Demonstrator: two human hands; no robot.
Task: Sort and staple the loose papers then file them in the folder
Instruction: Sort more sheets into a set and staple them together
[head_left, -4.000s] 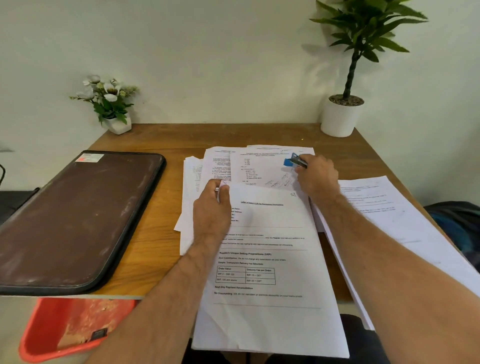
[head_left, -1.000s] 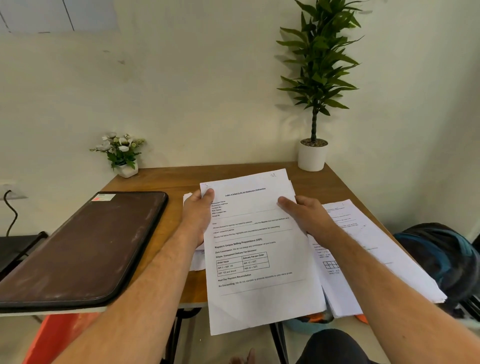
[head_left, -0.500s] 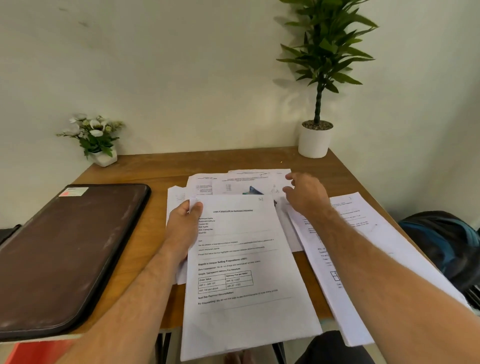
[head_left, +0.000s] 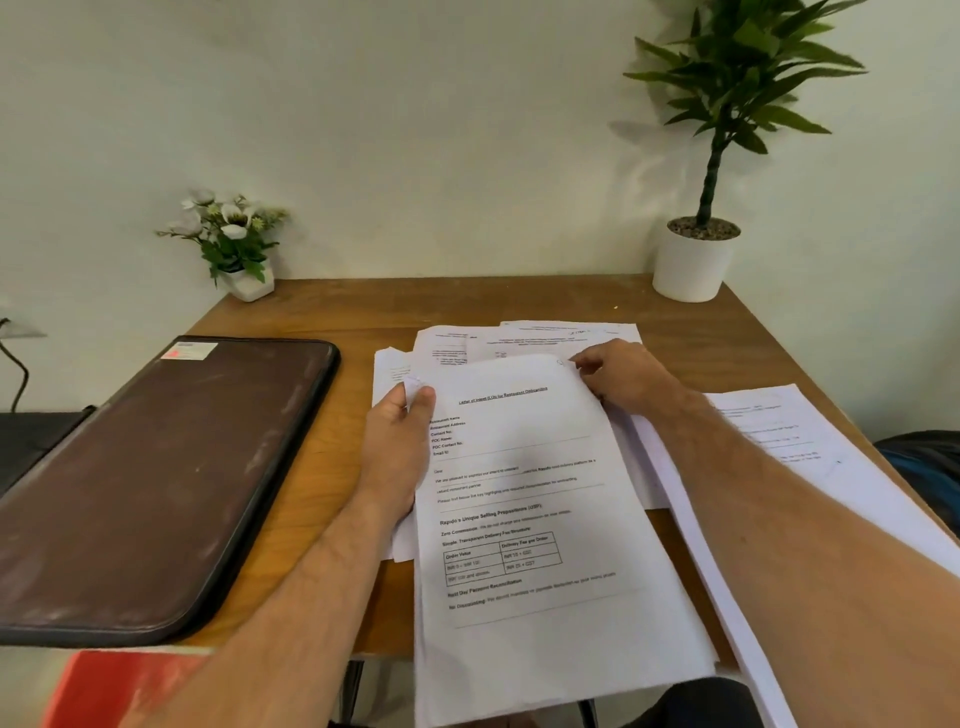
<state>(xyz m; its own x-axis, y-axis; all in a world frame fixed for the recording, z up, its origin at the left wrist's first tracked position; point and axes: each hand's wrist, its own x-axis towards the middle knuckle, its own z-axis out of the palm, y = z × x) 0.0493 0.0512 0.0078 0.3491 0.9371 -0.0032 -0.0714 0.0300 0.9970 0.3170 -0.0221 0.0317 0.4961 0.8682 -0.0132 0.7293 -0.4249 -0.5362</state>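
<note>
A set of printed sheets (head_left: 540, 519) with a table on its top page lies in front of me, hanging over the desk's near edge. My left hand (head_left: 397, 441) pinches its top left corner between thumb and fingers. My right hand (head_left: 621, 376) pinches the top right corner. More loose papers (head_left: 524, 340) lie spread beyond it. Another paper stack (head_left: 810, 467) lies to the right under my right forearm. A closed dark brown folder (head_left: 156, 483) lies flat on the left of the desk. No stapler shows in this view.
The wooden desk (head_left: 337, 312) stands against a white wall. A small white flower pot (head_left: 234, 244) sits at the back left, a tall potted plant (head_left: 696, 260) at the back right. A red bin (head_left: 114, 686) is below left, a dark bag (head_left: 930, 467) on the right.
Four seconds ago my right hand held a blue stapler by the far papers. Both hands then lifted the set. Now it lies flat, and my right hand has returned to its top right corner.
</note>
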